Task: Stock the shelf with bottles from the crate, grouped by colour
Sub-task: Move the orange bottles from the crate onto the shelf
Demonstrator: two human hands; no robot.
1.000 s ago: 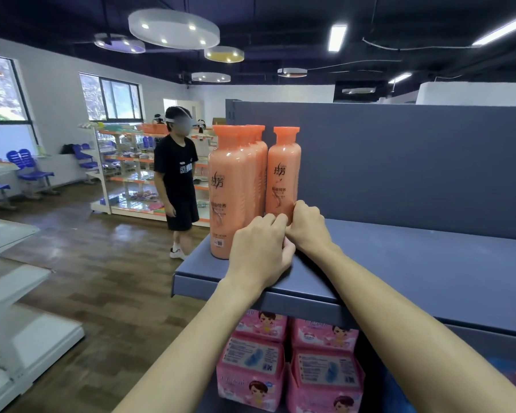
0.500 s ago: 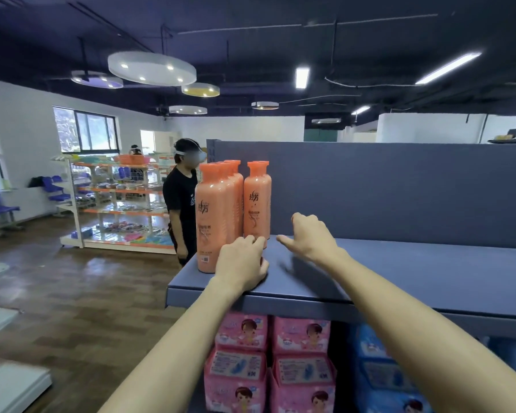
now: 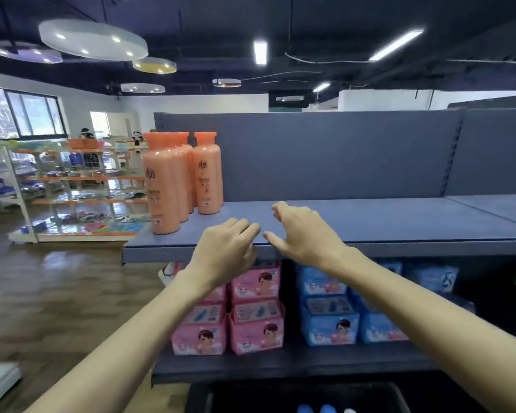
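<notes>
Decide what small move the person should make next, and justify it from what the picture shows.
Probably lower a hand to the crate for a blue-capped bottle. The left hand and right hand are empty, fingers relaxed, over the shelf edge. The orange bottles stand grouped at its left end, with bare shelf to their right.

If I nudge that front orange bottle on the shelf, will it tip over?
Probably, if pushed high: the front orange bottle is tall and narrow. Its glossy surface may be slippery. It looks full, so likely fairly heavy.
</notes>
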